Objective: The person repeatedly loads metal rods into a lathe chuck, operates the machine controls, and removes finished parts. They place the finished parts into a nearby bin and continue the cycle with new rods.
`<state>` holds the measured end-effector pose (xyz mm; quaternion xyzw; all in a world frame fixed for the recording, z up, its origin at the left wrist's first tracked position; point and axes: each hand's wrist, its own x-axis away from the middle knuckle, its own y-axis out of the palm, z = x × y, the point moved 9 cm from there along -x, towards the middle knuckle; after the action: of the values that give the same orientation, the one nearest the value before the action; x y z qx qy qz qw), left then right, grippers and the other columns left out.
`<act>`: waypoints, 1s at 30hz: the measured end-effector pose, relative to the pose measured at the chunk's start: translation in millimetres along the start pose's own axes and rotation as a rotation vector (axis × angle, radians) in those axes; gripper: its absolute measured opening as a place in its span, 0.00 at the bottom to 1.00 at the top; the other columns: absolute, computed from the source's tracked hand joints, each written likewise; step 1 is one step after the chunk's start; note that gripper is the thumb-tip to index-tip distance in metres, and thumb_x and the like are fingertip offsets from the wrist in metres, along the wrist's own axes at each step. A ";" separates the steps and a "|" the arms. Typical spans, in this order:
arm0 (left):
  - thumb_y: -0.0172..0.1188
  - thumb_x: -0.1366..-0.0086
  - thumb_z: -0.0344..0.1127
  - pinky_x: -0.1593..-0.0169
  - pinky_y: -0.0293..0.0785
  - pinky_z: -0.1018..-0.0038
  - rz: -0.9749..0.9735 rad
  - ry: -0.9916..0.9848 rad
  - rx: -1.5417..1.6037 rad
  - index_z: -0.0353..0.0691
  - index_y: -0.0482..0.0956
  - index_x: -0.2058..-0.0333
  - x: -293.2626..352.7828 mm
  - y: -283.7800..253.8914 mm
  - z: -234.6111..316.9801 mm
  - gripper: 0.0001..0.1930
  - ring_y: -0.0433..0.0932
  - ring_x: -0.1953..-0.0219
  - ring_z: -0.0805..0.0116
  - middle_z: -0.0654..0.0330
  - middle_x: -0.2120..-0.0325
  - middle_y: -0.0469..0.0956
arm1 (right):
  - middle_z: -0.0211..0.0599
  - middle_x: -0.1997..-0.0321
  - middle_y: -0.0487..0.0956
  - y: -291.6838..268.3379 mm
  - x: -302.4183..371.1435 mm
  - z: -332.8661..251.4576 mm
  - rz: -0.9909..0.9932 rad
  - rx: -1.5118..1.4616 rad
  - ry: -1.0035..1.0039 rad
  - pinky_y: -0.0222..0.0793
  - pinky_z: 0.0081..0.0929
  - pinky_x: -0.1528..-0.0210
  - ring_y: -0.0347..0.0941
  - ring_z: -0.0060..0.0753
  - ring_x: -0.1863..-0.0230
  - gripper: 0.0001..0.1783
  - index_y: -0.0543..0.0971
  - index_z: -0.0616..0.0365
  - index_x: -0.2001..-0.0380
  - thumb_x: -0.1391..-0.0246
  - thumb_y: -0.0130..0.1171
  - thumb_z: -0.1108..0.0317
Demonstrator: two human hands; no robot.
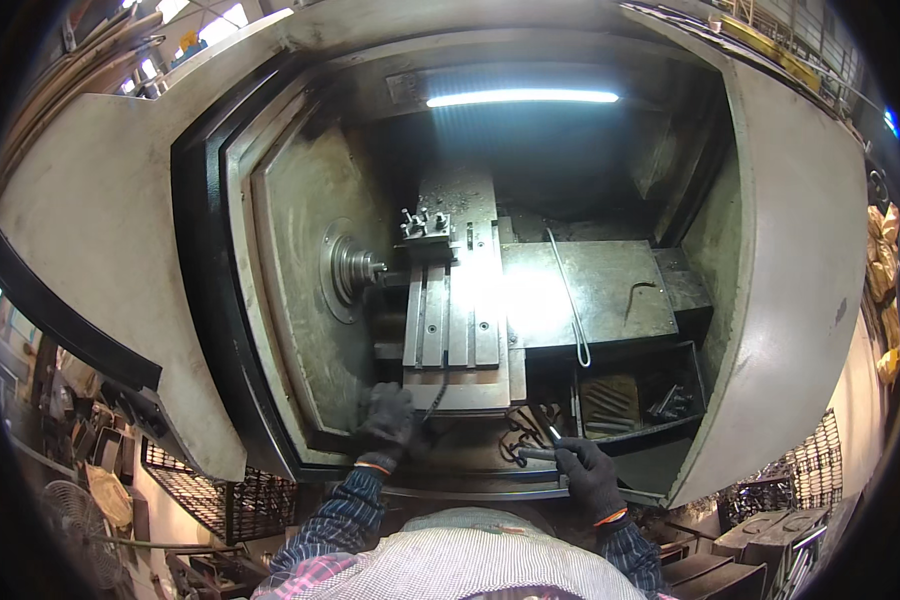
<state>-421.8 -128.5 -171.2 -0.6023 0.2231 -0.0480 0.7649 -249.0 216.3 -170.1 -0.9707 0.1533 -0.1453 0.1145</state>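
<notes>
I look into an open lathe enclosure. My left hand point(388, 420), in a dark glove, rests at the lower left of the machine bed, fingers around a thin dark hose or cable point(436, 398) that runs up to the carriage point(455, 320). My right hand point(582, 468), also gloved, grips a short dark metal bar or tool point(535, 453) near the front sill. The chuck point(355, 270) sits at the left with a small workpiece facing the tool post point(425, 228).
A flat metal cover point(590, 290) with a long bent wire hook point(570, 300) lies right of the carriage. A tray point(630, 400) below holds tools and a brush. A light strip point(522, 98) glows above. Wire-mesh crates point(220, 495) and a fan point(70, 510) stand lower left.
</notes>
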 end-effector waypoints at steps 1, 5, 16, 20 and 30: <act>0.60 0.34 0.39 0.34 0.65 0.55 -0.044 -0.161 -0.028 0.44 0.77 0.47 5.6 7.4 -21.9 0.18 0.69 0.37 0.49 0.50 0.42 0.73 | 0.38 0.66 0.85 3.0 -3.3 -4.2 -0.012 -0.002 0.007 0.74 0.27 0.60 0.79 0.27 0.65 0.19 0.84 0.57 0.52 0.41 0.65 0.56; 0.61 0.33 0.41 0.36 0.69 0.57 0.312 -0.490 0.263 0.45 0.76 0.43 4.6 -13.0 -63.7 0.21 0.70 0.37 0.47 0.51 0.38 0.71 | 0.36 0.66 0.85 15.1 -11.2 -24.2 -0.032 0.046 -0.036 0.75 0.26 0.60 0.80 0.25 0.65 0.18 0.83 0.60 0.52 0.39 0.64 0.59; 0.51 0.32 0.47 0.27 0.33 0.34 -0.100 -0.290 -0.584 0.49 0.79 0.41 -264.8 -6.8 -88.8 0.23 0.51 0.25 0.41 0.53 0.28 0.61 | 0.40 0.63 0.85 34.5 -10.0 -48.3 -0.016 0.096 -0.165 0.76 0.26 0.58 0.82 0.26 0.62 0.17 0.81 0.60 0.49 0.36 0.62 0.61; 0.56 0.34 0.46 0.34 0.52 0.28 -0.416 -0.130 -0.706 0.55 0.83 0.44 -306.1 43.9 -99.4 0.21 0.66 0.31 0.43 0.54 0.38 0.76 | 0.41 0.62 0.86 15.0 1.8 -22.0 0.093 0.041 -0.134 0.77 0.29 0.60 0.82 0.30 0.64 0.18 0.82 0.55 0.49 0.36 0.63 0.57; 0.58 0.37 0.56 0.45 0.74 0.44 -0.544 0.130 0.010 0.39 0.81 0.52 -264.1 71.6 84.0 0.27 0.80 0.47 0.44 0.46 0.53 0.81 | 0.44 0.65 0.84 4.9 0.8 -26.4 0.148 0.107 -0.166 0.76 0.32 0.61 0.83 0.36 0.65 0.15 0.81 0.58 0.51 0.36 0.61 0.60</act>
<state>-638.9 56.7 -149.1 -0.6320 0.1017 -0.2913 0.7109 -258.0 206.8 -146.6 -0.9579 0.2064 -0.0637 0.1890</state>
